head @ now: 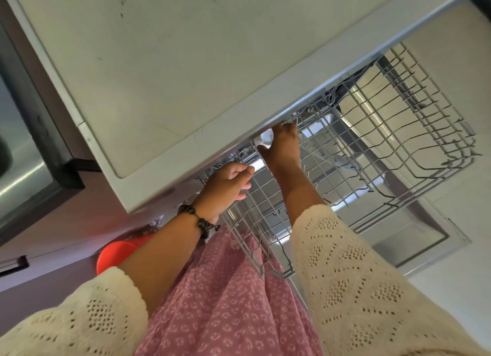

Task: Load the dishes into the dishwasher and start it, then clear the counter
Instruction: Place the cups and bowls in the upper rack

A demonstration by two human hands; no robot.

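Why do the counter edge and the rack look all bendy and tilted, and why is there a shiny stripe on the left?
In the head view, the wide-angle lens bows the counter edge and splays the dishwasher rack; the tilt comes from the head-worn camera looking down. The stripe is glare on the metal appliance at left. The right hand holding a white object is shaded under the counter.
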